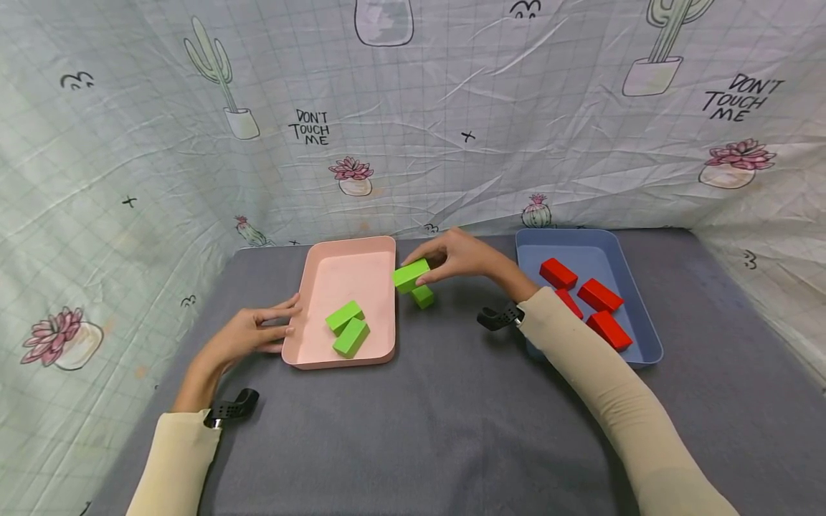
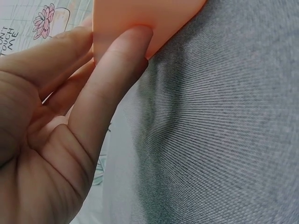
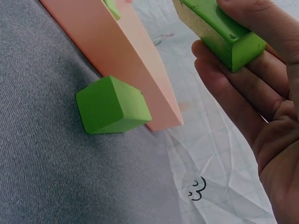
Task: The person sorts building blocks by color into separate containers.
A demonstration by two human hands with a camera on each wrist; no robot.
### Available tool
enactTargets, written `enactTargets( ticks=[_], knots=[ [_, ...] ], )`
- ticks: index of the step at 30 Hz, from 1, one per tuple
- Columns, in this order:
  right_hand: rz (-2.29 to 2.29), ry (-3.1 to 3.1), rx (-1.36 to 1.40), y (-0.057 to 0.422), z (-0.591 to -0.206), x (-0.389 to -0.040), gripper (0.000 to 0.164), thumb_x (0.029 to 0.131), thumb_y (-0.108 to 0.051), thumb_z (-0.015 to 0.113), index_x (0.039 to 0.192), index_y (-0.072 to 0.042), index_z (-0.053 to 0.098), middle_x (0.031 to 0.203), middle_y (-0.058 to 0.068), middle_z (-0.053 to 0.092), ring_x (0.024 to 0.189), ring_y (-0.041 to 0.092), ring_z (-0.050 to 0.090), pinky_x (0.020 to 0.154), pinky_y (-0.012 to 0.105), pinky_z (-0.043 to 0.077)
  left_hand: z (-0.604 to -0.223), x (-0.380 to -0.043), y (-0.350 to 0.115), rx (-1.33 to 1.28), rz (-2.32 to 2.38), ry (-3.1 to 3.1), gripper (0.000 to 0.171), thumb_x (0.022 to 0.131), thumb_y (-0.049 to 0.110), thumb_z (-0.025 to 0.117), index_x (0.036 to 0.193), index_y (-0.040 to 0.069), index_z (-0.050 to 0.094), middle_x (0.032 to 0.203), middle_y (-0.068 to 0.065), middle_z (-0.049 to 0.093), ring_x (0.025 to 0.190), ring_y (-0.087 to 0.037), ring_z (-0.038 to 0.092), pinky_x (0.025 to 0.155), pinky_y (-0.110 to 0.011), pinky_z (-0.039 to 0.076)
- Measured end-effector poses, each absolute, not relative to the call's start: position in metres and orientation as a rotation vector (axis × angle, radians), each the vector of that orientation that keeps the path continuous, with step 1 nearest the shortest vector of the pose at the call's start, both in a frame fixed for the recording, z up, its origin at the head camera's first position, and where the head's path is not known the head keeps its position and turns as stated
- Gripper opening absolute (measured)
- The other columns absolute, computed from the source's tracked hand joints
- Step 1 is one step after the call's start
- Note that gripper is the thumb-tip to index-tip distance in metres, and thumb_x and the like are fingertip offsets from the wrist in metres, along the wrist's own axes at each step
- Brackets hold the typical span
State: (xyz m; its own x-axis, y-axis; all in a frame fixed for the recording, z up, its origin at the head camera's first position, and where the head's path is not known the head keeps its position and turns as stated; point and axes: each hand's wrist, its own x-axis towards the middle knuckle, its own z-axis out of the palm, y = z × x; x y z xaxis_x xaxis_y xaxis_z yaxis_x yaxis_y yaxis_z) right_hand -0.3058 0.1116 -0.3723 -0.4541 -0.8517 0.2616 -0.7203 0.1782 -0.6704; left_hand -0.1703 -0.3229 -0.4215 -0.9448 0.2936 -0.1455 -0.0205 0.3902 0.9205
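Note:
My right hand (image 1: 459, 256) pinches a green block (image 1: 411, 275) between thumb and fingers, by the right rim of the pink tray (image 1: 351, 261). Below it, a second green block (image 1: 422, 297) rests on the cloth beside the tray; the right wrist view shows this block (image 3: 112, 106) apart from the held block (image 3: 224, 35). Inside the tray are two more green blocks (image 1: 351, 337), near its front. My left hand (image 1: 248, 333) touches the tray's left side with extended fingers. In the left wrist view its thumb (image 2: 117, 65) lies against the outer wall (image 2: 163, 18).
On the right stands a blue tray (image 1: 584, 244) with several red blocks (image 1: 600, 294), partly hidden by my right forearm. Grey cloth (image 1: 413, 430) covers the table. A printed curtain (image 1: 413, 93) hangs behind and at both sides.

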Motion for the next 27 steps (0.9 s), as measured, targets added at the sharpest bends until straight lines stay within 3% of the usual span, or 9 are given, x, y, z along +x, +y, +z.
enactTargets(
  ticks=[8,15,21,27],
  knots=[
    [-1.169,2.259,-1.519,0.109,-0.371,-0.303,0.041,0.085,-0.026,0.085,0.124,-0.015,0.076,0.103,-0.004,0.078,0.087,0.01,0.074,0.074,0.03,0.061,-0.421,-0.171,-0.322,0.223,1.567,2.364,0.054,0.096,0.012,0.073,0.144,-0.003,0.054,0.164,-0.006,0.03,0.125,-0.002,0.055,0.087,-0.035,0.059],
    [-1.162,2.25,-1.557,0.106,-0.372,-0.304,0.043,0.086,-0.028,0.085,0.126,-0.018,0.075,0.106,-0.003,0.078,0.094,0.008,0.073,0.083,0.042,0.061,-0.421,-0.171,-0.322,0.228,1.547,2.377,0.053,0.096,0.014,0.073,0.144,-0.002,0.055,0.164,-0.005,0.03,0.128,0.0,0.051,0.086,-0.034,0.06],
    [-1.163,2.248,-1.592,0.103,-0.372,-0.304,0.042,0.086,-0.026,0.085,0.126,-0.017,0.075,0.107,-0.003,0.078,0.093,0.008,0.073,0.083,0.041,0.061,-0.42,-0.17,-0.322,0.218,1.531,2.389,0.054,0.096,0.015,0.073,0.144,0.0,0.055,0.164,-0.004,0.03,0.124,0.004,0.054,0.084,-0.033,0.06],
    [-1.18,2.235,-1.574,0.1,-0.373,-0.304,0.042,0.085,-0.022,0.085,0.125,-0.014,0.075,0.108,0.001,0.078,0.092,0.011,0.073,0.085,0.051,0.059,-0.42,-0.171,-0.323,0.217,1.534,2.387,0.055,0.095,0.015,0.074,0.144,-0.001,0.055,0.163,-0.005,0.031,0.125,0.003,0.053,0.086,-0.034,0.06]
  ],
)
